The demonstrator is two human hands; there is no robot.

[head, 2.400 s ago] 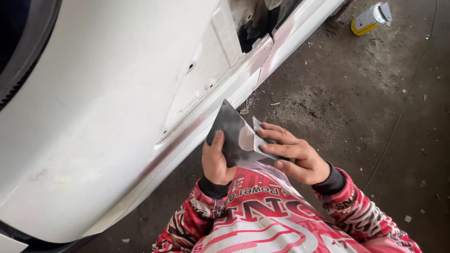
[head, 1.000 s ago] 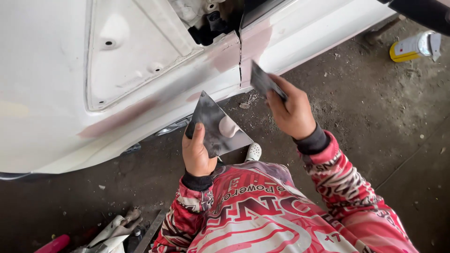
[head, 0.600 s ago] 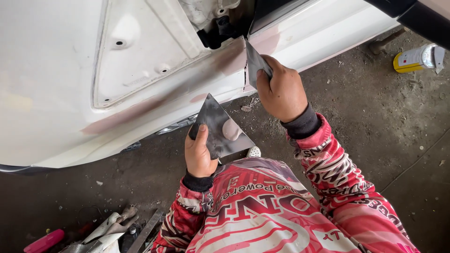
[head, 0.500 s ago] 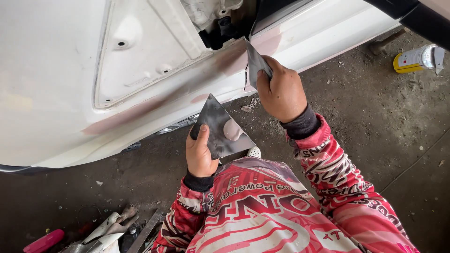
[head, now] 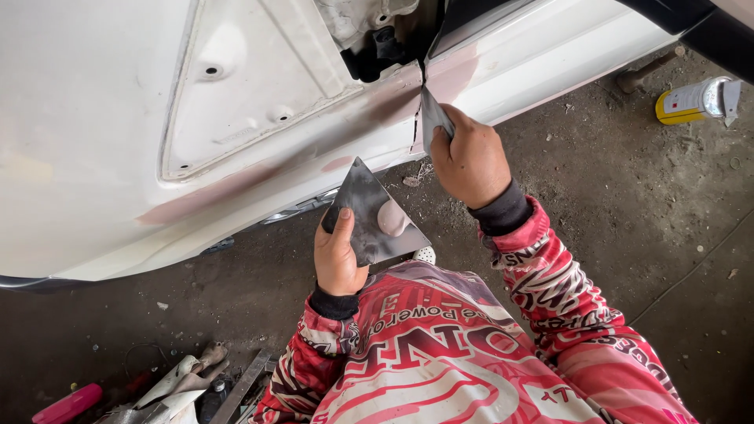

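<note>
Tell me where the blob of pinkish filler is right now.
Head view, centre: the filler blob sits on the grey mixing plate held by the left hand, below the white car panel.

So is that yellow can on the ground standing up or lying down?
Lying down. The yellow can rests on its side on the dirty floor, its cap end pointing right, away from the white car panel.

We hold our left hand (head: 339, 255) low with thumb up and fingers curled in a grip, while our right hand (head: 469, 153) reaches forward, fist clenched, knuckles up.
</note>
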